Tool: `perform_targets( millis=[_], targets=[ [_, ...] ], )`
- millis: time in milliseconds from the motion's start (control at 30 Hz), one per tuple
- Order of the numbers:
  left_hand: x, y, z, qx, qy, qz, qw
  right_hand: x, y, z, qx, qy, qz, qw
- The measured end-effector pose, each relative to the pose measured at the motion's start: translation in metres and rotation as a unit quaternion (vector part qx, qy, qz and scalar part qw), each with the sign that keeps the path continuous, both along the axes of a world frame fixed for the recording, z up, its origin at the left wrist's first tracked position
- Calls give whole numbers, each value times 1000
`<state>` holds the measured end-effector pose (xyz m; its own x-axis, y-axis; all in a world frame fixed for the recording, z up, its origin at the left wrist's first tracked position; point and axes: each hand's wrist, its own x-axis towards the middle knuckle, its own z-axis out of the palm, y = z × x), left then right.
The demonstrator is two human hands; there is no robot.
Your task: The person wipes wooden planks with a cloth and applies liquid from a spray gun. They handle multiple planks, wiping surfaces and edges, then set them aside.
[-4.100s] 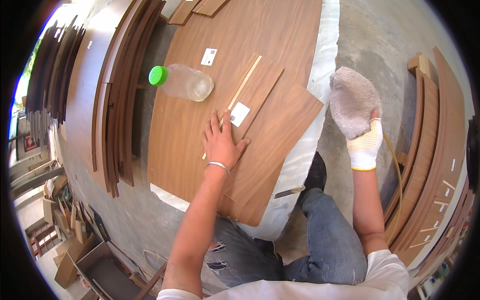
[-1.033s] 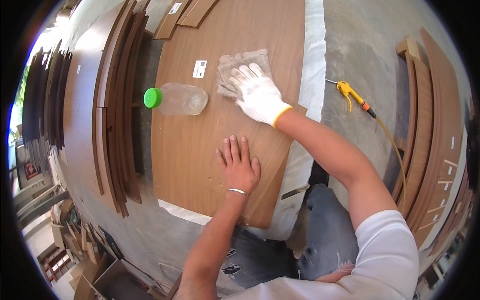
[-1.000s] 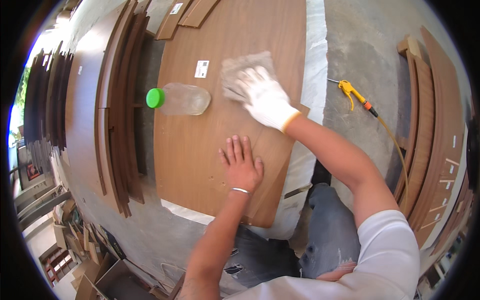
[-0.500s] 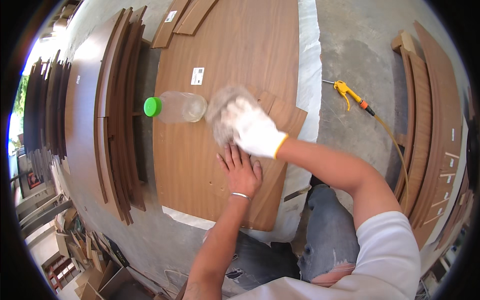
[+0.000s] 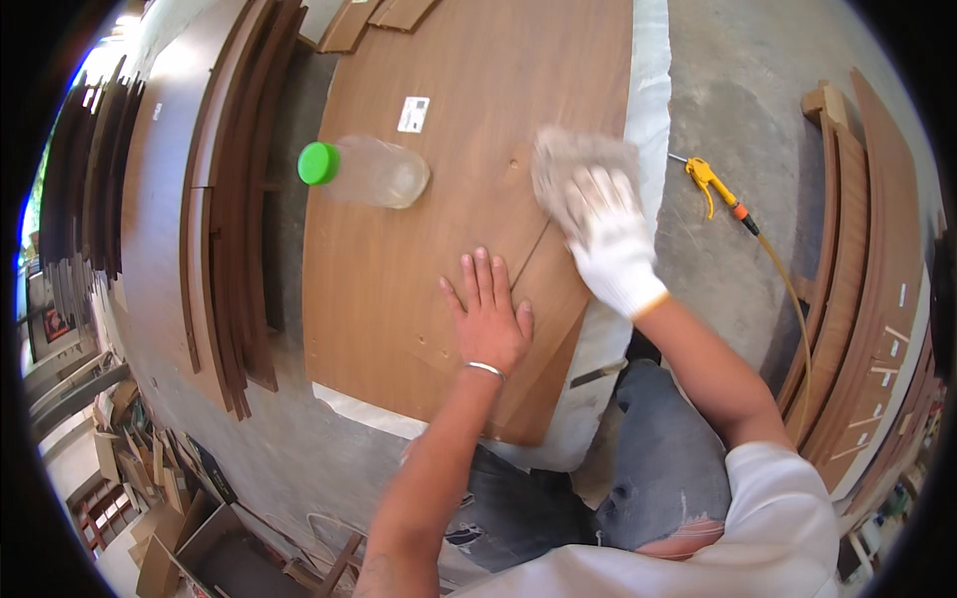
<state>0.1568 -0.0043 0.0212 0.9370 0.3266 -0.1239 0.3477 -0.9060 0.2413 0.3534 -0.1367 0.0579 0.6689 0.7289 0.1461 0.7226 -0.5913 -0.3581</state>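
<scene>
My left hand, bare with a silver bracelet at the wrist, lies flat with fingers spread on a brown wood-grain board. In a white knitted glove, my right hand presses a greyish rag against wood near the right edge, its fingers over the cloth. The rag is smeared by motion. A long seam runs between the two hands, where a narrower brown piece lies. Left of the rag, a clear plastic bottle with a green cap lies on its side.
White sheeting shows beneath the board. On the floor to the right lies a yellow air blow gun with its hose. Stacked brown panels stand left and right. Wood offcuts are heaped at lower left.
My right hand has swept the rag right, away from the bottle and my left hand. My left hand stays flat on the board. The whole view has shifted slightly.
</scene>
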Motion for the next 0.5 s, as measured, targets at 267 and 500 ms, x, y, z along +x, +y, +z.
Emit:
perform_targets(
  millis=[267, 500],
  targets=[
    [11, -3, -1, 3, 3, -8, 1000, 19, 24, -13, 0, -39, -8, 999],
    [7, -2, -1, 16, -11, -8, 1000, -4, -42, -16, -43, -23, -49, 998]
  ],
)
